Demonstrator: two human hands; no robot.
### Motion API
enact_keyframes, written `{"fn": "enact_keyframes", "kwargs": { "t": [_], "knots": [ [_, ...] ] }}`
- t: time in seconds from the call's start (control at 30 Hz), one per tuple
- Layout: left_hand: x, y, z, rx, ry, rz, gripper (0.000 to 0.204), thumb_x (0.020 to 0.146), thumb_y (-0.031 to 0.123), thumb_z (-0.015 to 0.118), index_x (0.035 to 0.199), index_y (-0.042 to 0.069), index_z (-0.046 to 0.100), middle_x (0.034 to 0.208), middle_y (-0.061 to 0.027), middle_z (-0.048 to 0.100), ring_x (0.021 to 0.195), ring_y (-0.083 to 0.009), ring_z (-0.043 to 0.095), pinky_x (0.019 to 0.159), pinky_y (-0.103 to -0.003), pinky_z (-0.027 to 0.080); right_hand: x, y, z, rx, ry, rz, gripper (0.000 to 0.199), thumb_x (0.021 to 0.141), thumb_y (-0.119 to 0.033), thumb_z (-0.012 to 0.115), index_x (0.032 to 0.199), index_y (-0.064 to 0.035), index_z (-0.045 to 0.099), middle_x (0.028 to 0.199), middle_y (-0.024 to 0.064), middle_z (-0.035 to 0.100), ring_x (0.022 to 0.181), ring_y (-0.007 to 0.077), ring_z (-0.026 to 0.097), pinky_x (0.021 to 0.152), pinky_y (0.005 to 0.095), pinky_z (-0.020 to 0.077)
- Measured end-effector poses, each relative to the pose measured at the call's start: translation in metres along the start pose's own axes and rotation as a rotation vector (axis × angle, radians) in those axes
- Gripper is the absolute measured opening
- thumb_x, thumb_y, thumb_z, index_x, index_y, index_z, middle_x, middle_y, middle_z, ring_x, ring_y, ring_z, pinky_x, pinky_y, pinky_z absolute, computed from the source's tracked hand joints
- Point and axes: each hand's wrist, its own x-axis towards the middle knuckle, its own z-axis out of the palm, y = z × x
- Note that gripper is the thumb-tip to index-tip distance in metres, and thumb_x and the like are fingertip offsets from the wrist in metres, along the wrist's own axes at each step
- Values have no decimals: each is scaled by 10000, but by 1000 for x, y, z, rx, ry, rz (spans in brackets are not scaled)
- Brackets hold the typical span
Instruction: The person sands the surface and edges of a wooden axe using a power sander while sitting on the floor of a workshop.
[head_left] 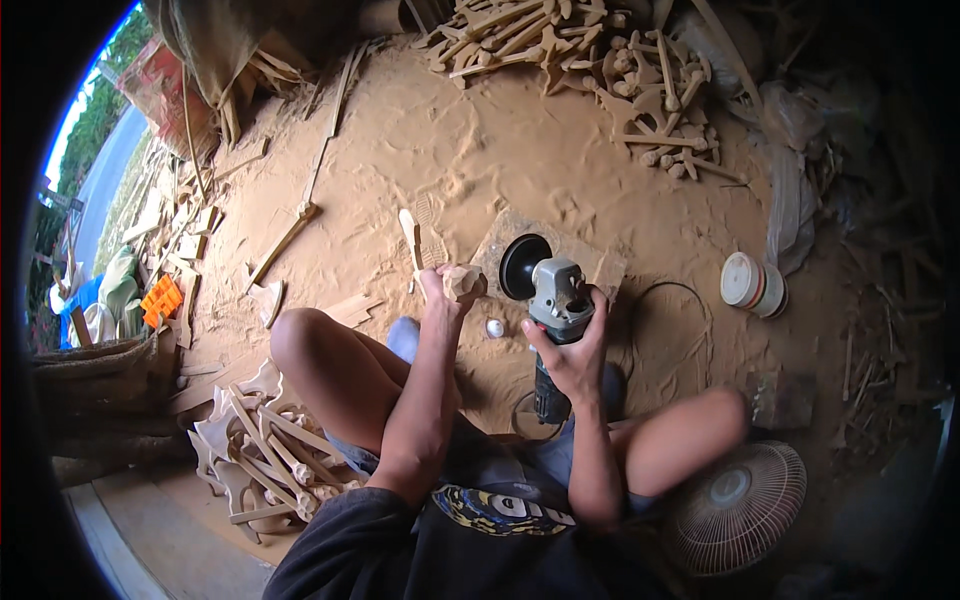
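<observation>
My left hand (434, 286) is closed around a carved wooden piece (464, 283) with a knobby, pale end showing to the right of my fist. A slim flat wooden strip (410, 238) rises just beyond that fist; I cannot tell whether it belongs to the same piece. In my right hand (578, 362) is an angle grinder (560, 297), gripped around its body. Its round black disc (522, 266) faces left toward the wooden piece, with a small gap between them. Beneath the disc lies a dusty flat board (600, 262).
Carved wooden parts are heaped at the far side (540, 40), far right (665, 110) and near left (270, 450). A small white round item (494, 327) lies between my hands. White tubs (752, 283), a cord (690, 287) and a fan (740, 508) are to the right. Sawdust covers the ground.
</observation>
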Motion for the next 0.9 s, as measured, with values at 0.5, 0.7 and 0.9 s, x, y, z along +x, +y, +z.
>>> {"fn": "enact_keyframes", "kwargs": {
  "t": [0.5, 0.7, 0.9],
  "knots": [
    [-23, -13, 22, 55, 36, 331, 273, 1018, 162, 430, 752, 158, 366, 608, 44, 352, 463, -110, 325, 427, -265, 381, -23, -12, 3, -233, -113, 59, 943, 788, -312, 892, 1495, 20, 363, 1152, 244, 723, 1031, 360, 748, 889, 445, 576],
    [-24, -14, 23, 114, 33, 362, 296, 1036, 177, 432, 749, 163, 363, 611, 44, 349, 466, -107, 321, 425, -270, 386, -21, -14, 2, -222, -123, 79, 929, 788, -317, 885, 1483, 37, 380, 1186, 263, 709, 1053, 372, 739, 895, 452, 574],
    [-22, -11, 22, 111, 27, 368, 303, 1046, 179, 437, 751, 161, 364, 612, 44, 345, 469, -105, 320, 427, -267, 386, -19, -17, -3, -125, -191, 122, 863, 792, -304, 881, 1443, 10, 411, 1153, 255, 721, 1020, 379, 751, 873, 454, 581]
  ]
}}
